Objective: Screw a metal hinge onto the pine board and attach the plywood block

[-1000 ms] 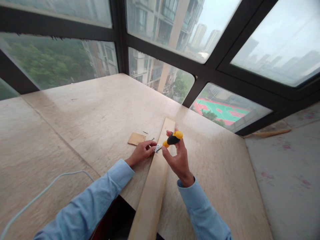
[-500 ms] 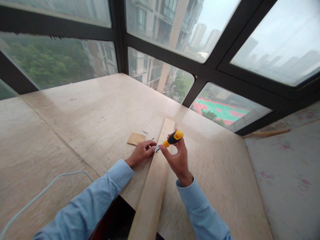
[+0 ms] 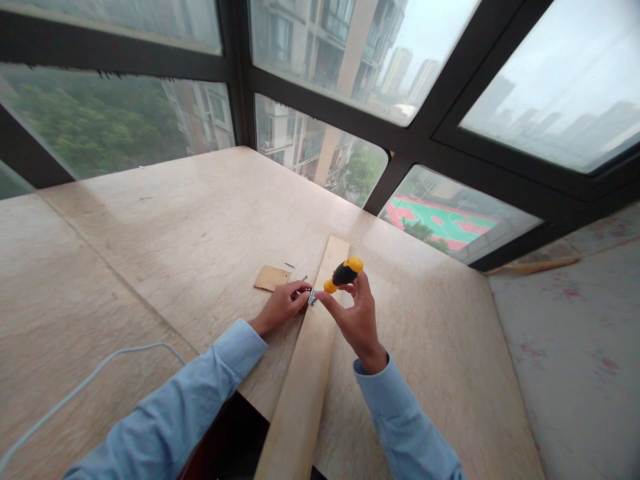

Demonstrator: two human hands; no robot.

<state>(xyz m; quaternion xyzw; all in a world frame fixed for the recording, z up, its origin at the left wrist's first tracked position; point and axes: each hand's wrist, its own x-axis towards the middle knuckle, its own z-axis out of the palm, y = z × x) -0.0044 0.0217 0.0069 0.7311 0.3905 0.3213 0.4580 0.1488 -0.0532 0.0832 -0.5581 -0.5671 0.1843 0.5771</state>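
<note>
"Where's the metal bracket (image 3: 313,297) from here?"

"On the wooden board (image 3: 303,380), by its left edge, right between the two hands. The board's long axis runs away from the person, slanting a little right."

"And the grip?"

"The right hand (image 3: 357,323) has its fingers closed on the screwdriver (image 3: 345,274); the handle leans up and rightward from the bracket. I can't make out the tip. The left hand (image 3: 283,308) has its fingertips at the bracket's left side, though I can't tell whether they pinch it or only steady it."

"So which is nearer?"

"Hard to call: left fingertips and right thumb both come right up to it."

"What about edges?"

"The board's near end sticks out past the countertop (image 3: 440,333); its far end stops short of the window frame (image 3: 320,103). Rightward, the countertop runs on to the papered wall (image 3: 575,353). Leftward, a small wooden plate (image 3: 271,277) and a screw (image 3: 289,265) lie just beyond the left hand."
</note>
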